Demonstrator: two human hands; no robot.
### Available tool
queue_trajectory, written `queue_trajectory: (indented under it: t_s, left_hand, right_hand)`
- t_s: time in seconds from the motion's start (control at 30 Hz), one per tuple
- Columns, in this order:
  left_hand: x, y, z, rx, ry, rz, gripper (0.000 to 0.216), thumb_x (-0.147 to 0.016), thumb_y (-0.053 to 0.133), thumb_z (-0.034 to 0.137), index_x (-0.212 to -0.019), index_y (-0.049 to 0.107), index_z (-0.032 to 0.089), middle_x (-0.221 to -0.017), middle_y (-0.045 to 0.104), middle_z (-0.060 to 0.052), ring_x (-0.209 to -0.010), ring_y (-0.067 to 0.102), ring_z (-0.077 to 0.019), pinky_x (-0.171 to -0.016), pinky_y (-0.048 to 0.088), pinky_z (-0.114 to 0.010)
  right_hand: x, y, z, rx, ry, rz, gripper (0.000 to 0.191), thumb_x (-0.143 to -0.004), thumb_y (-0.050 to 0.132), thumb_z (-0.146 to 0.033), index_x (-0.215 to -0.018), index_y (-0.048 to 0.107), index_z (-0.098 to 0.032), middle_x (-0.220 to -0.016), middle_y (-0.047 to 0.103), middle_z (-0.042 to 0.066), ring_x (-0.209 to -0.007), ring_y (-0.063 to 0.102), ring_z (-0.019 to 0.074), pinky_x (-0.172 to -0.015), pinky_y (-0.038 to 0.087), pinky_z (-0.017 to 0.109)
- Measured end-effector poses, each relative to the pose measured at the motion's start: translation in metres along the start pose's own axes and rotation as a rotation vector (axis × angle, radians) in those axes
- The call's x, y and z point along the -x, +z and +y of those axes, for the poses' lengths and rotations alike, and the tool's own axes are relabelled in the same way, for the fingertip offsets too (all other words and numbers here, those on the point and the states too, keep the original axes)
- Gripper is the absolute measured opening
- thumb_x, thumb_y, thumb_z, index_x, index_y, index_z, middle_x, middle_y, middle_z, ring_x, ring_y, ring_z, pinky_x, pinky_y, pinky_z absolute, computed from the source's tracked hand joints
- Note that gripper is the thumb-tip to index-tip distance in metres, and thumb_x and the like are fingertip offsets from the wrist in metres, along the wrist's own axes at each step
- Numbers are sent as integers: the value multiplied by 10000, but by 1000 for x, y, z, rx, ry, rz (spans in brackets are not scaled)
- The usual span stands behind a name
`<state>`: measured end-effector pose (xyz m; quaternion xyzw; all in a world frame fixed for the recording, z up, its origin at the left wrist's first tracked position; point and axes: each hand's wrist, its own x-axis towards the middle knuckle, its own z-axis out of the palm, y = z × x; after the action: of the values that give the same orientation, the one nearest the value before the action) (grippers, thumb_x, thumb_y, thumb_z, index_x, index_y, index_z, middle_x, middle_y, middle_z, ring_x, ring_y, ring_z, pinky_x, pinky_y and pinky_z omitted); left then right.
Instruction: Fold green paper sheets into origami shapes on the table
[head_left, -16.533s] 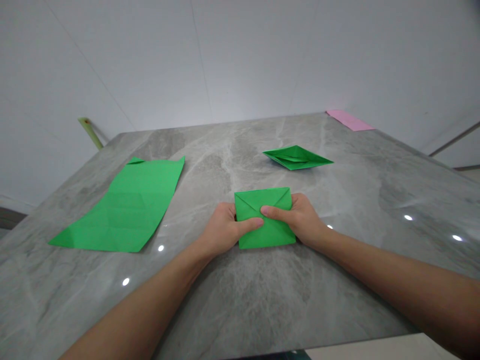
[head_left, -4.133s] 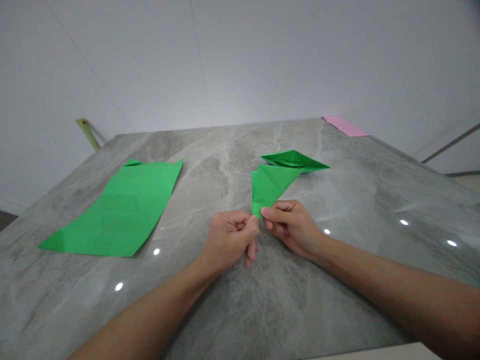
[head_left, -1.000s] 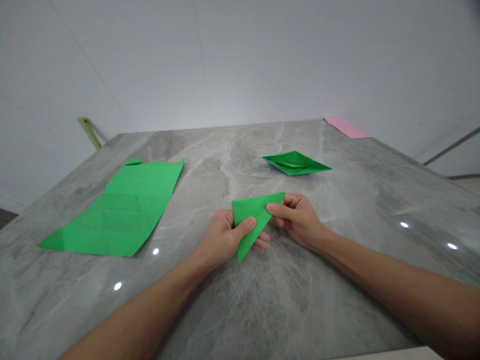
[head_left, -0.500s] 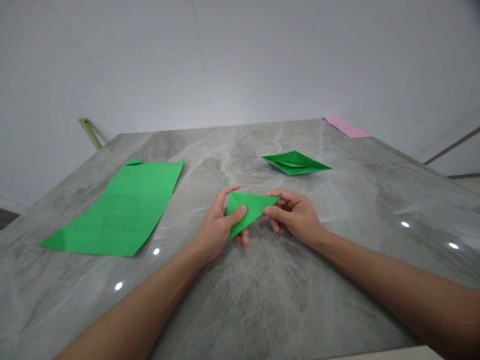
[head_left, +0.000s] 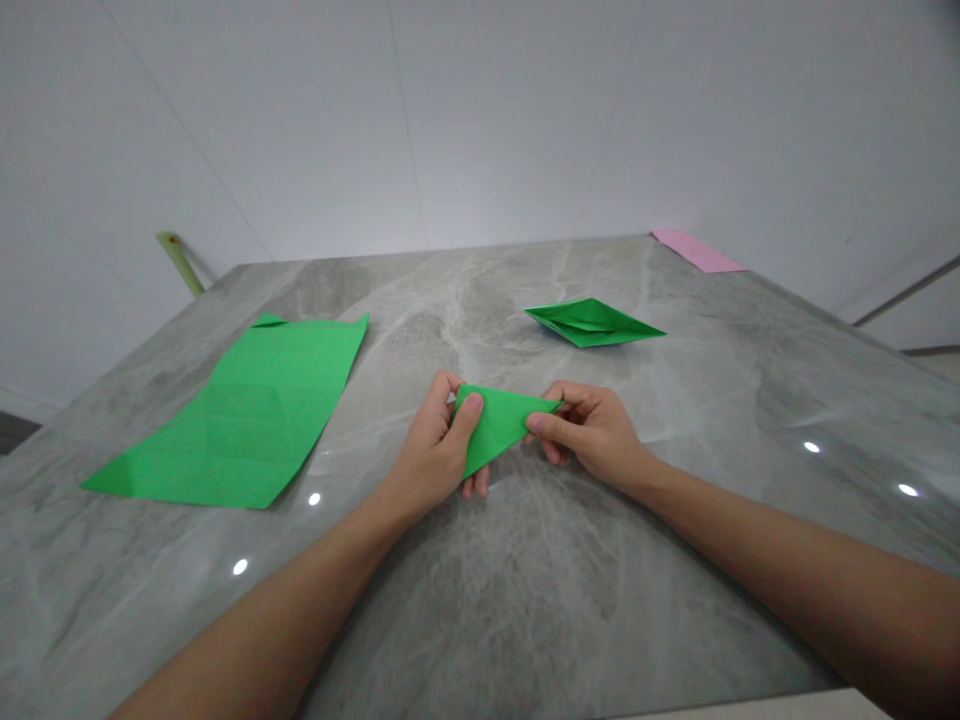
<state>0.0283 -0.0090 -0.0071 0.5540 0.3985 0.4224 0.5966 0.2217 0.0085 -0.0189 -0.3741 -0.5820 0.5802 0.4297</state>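
Between my hands is a piece of green paper (head_left: 501, 422) folded into a triangle, held just above the table. My left hand (head_left: 439, 440) grips its left side, thumb on the front face and the other fingers behind. At the pointed right end, my right hand (head_left: 589, 430) pinches the paper between thumb and fingers. Beyond my right hand lies a folded green paper boat (head_left: 596, 325), its pocket slightly open at the top. To the left, a larger green sheet (head_left: 247, 420) lies on the table with creases and lifted corners.
The grey marbled table (head_left: 480, 620) runs back to a white wall (head_left: 480, 120). A pink paper (head_left: 699, 251) lies at its far right corner. Some light green strip (head_left: 180, 264) leans by the wall beyond the left edge.
My left thumb has moved up toward the top edge of the folded paper, and its fingers have drawn in around the left side. My right hand keeps its pinch on the tip.
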Motion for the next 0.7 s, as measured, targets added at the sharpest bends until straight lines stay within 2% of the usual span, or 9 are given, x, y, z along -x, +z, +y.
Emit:
queue_trajectory:
  t_s: [0.1, 0.17, 0.27, 0.4, 0.47, 0.6, 0.7]
  left_hand:
    - [0, 1, 0, 9, 12, -5, 352, -948, 484, 553, -945, 297, 255, -371, 533, 125, -233, 480, -119, -266, 357, -127]
    - [1, 2, 0, 10, 24, -1, 354, -947, 487, 551, -939, 294, 255, -378, 543, 120, -245, 496, -125, -275, 376, -137]
    - [2, 5, -1, -20, 51, 48, 332, -960, 472, 533, -933, 295, 254, -381, 539, 120, -262, 513, -131, -283, 390, -144]
    - [5, 12, -6, -115, 69, 133, 297, -984, 434, 518, -931, 316, 250, -396, 482, 140, -244, 479, -109, -253, 341, -126]
    - [7, 15, -9, -151, 61, 165, 291, -985, 427, 518, -931, 327, 250, -446, 483, 137, -235, 458, -94, -228, 313, -122]
    - [8, 19, -11, -200, 63, 204, 257, -988, 428, 488, -931, 338, 254, -520, 478, 127, -245, 441, -81, -205, 327, -136]
    - [8, 19, -9, -249, 71, 227, 222, -996, 409, 462, -930, 343, 260, -523, 451, 127, -256, 427, -83, -196, 325, -141]
  right_hand:
    - [0, 1, -1, -22, -5, 8, 310, -731, 790, -396, -686, 587, -166, -477, 606, -25, -345, 468, 72, -347, 314, 181]
    - [-1, 4, -3, -70, 2, 38, 333, -711, 805, -393, -823, 570, -185, -547, 644, -36, -346, 486, 78, -339, 337, 180]
    - [0, 8, -4, -135, 58, 46, 479, -661, 843, -359, -987, 521, -219, -562, 616, -85, -343, 483, 83, -326, 353, 178]
    - [3, 13, -3, -72, 153, -131, 352, -651, 843, -385, -734, 583, -162, -506, 573, -53, -369, 470, 71, -352, 362, 183]
    - [4, 14, -1, -34, 184, -194, 350, -677, 818, -423, -641, 610, -144, -457, 558, -34, -372, 465, 74, -366, 364, 190]
    - [5, 15, -2, -68, 230, -203, 361, -642, 829, -444, -587, 646, -138, -490, 593, -12, -377, 469, 74, -364, 354, 192]
    - [8, 16, -8, -80, 236, -196, 373, -689, 794, -436, -525, 632, -142, -456, 563, -20, -352, 413, 48, -350, 295, 178]
